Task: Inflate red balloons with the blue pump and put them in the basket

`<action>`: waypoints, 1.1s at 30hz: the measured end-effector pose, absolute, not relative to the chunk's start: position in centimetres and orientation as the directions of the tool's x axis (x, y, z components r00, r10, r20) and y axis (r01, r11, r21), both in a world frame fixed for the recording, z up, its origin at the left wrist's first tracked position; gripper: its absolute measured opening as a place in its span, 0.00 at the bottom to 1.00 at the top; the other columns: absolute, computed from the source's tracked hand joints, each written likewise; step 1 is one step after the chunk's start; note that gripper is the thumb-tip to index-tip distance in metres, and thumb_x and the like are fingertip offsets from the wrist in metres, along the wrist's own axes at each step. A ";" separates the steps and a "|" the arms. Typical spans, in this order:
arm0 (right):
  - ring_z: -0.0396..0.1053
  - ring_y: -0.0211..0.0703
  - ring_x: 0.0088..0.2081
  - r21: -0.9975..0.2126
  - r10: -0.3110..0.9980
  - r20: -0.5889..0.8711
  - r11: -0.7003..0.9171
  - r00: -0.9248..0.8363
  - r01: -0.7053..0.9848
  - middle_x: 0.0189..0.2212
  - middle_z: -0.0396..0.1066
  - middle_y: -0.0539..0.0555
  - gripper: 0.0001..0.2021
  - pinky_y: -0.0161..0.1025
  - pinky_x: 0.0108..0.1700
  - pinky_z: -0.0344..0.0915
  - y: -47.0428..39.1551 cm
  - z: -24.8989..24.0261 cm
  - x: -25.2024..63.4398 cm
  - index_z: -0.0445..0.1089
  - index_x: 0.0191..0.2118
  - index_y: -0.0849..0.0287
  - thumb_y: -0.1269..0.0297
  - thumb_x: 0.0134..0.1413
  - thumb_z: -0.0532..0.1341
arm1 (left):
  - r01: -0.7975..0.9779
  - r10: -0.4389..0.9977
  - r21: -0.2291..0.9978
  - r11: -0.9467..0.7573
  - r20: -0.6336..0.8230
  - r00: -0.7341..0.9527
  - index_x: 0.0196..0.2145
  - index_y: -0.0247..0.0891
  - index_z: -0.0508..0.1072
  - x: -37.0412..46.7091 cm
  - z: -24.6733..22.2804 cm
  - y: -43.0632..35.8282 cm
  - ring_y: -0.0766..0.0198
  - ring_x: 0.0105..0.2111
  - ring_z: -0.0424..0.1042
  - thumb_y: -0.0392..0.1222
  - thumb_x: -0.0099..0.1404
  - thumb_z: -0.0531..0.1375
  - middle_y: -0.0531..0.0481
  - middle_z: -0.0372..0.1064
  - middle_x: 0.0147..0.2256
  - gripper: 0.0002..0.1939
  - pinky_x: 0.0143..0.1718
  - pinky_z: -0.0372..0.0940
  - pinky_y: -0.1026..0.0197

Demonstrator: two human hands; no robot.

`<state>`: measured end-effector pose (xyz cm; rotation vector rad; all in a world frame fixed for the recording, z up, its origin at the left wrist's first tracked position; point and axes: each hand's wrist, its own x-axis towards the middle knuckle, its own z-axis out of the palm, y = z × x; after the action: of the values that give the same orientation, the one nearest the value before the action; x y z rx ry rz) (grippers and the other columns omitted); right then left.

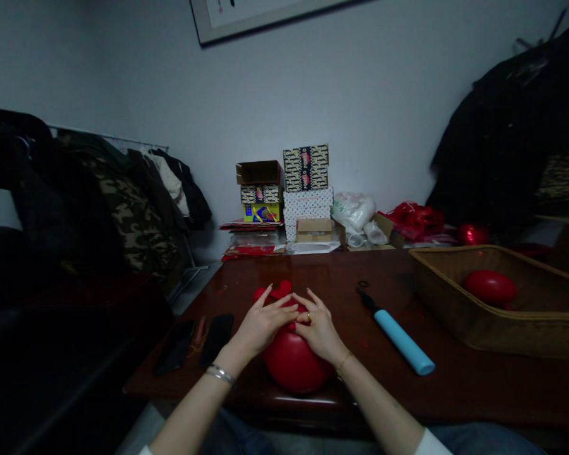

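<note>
A round, inflated red balloon [296,365] rests near the table's front edge, its neck end pointing away from me. Both my hands meet over that neck. My left hand [268,320], with a silver bracelet at the wrist, pinches from the left side. From the right, my right hand [318,322], wearing a ring, has thumb and index finger closed on the neck. The other fingers of both hands stretch out. The knot area is mostly hidden behind the fingertips. Just beyond my hands lie small red pieces [281,291], probably uninflated balloons.
A blue hand pump [403,341] with a black nozzle lies to the right. Farther right, a wicker basket [483,332] holds another red balloon [489,287]. Dark phones [217,338] lie at the left. Stacked boxes [308,205] and plastic bags [355,212] stand at the back.
</note>
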<state>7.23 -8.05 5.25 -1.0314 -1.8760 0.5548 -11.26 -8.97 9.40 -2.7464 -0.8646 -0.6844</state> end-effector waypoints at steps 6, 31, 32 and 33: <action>0.42 0.53 0.64 -0.723 0.835 0.489 0.551 -0.254 0.418 0.56 0.61 0.46 0.10 0.59 0.61 0.40 -8.0 5.4 7.0 0.70 0.17 0.53 0.63 0.46 0.61 | 0.563 0.421 -0.076 -0.823 0.583 0.695 0.51 0.40 0.68 -11.1 8.3 -9.1 0.58 0.55 0.62 0.33 0.68 0.48 0.44 0.69 0.50 0.17 0.62 0.40 0.40; 0.42 0.50 0.64 -0.771 0.847 0.474 0.532 -0.242 0.351 0.57 0.61 0.44 0.06 0.58 0.62 0.40 -8.5 5.7 7.7 0.76 0.31 0.43 0.62 0.47 0.63 | 0.637 0.614 0.083 -0.767 0.387 0.688 0.33 0.41 0.69 -11.6 11.1 -10.6 0.58 0.56 0.60 0.29 0.55 0.51 0.48 0.68 0.49 0.11 0.63 0.33 0.43; 0.42 0.50 0.63 -0.774 0.849 0.471 0.528 -0.237 0.351 0.56 0.61 0.43 0.07 0.57 0.62 0.40 -8.5 5.7 7.8 0.76 0.32 0.42 0.63 0.46 0.63 | 0.645 0.620 0.084 -0.759 0.395 0.678 0.33 0.40 0.69 -11.8 10.8 -10.5 0.58 0.56 0.61 0.29 0.54 0.51 0.47 0.68 0.48 0.11 0.63 0.34 0.43; 0.43 0.50 0.63 -0.778 0.851 0.471 0.525 -0.233 0.346 0.56 0.61 0.43 0.07 0.57 0.62 0.40 -8.6 5.6 7.8 0.76 0.32 0.42 0.64 0.46 0.63 | 0.652 0.624 0.089 -0.753 0.411 0.665 0.32 0.40 0.69 -11.9 10.4 -10.5 0.58 0.55 0.62 0.29 0.54 0.51 0.47 0.69 0.48 0.11 0.63 0.37 0.44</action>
<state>7.76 -8.55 5.63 -0.9960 -1.8086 0.6618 -11.94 -10.50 10.41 -2.8057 -1.0772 -0.6543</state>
